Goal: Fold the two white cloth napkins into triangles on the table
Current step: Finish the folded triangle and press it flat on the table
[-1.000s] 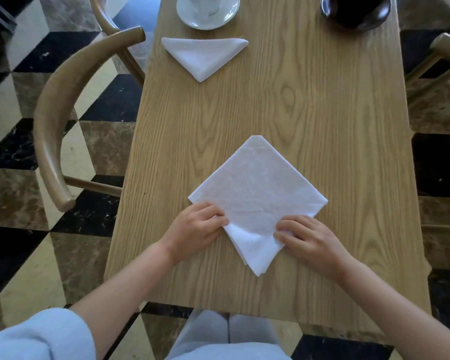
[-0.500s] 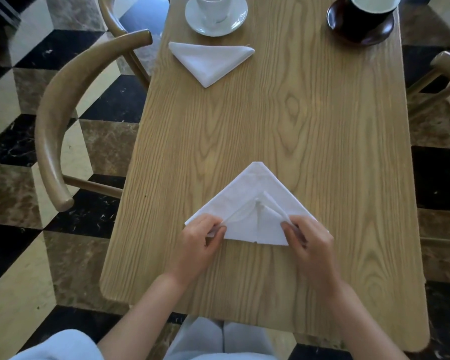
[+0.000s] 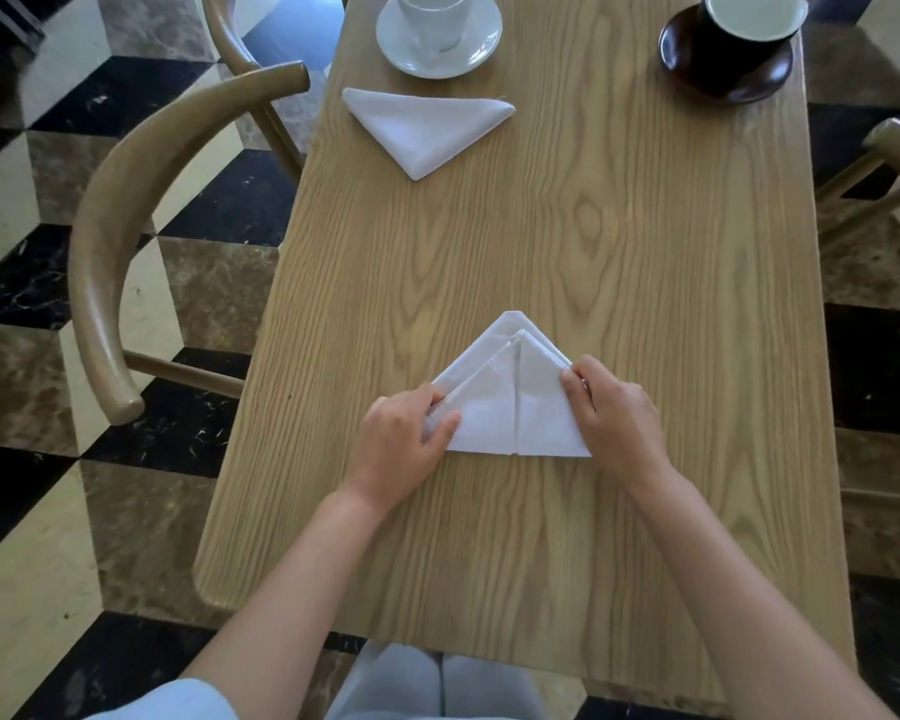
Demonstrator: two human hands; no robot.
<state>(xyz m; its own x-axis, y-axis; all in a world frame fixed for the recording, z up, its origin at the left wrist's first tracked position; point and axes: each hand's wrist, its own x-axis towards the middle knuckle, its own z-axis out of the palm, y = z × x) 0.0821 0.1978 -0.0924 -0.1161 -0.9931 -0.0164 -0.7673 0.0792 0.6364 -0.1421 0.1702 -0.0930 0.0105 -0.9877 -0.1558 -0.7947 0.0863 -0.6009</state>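
A white napkin (image 3: 510,402) lies near me on the wooden table (image 3: 593,252), its near half turned up over the far half so it forms a triangle pointing away. The top layers sit a little short of the far tip. My left hand (image 3: 404,441) pinches its left edge between thumb and fingers. My right hand (image 3: 614,413) pinches the right edge the same way. A second white napkin (image 3: 427,127) lies farther up the table as a flat triangle pointing toward me, with no hand on it.
A white cup on a saucer (image 3: 440,31) stands just beyond the far napkin. A dark cup on a dark saucer (image 3: 728,49) is at the far right. A curved wooden chair (image 3: 126,210) stands left of the table, another chair (image 3: 889,158) right.
The near napkin was a flat diamond; both hands lifted its near corner and carried it up toward the far corner, making a triangle. The hands slid up along the side edges.
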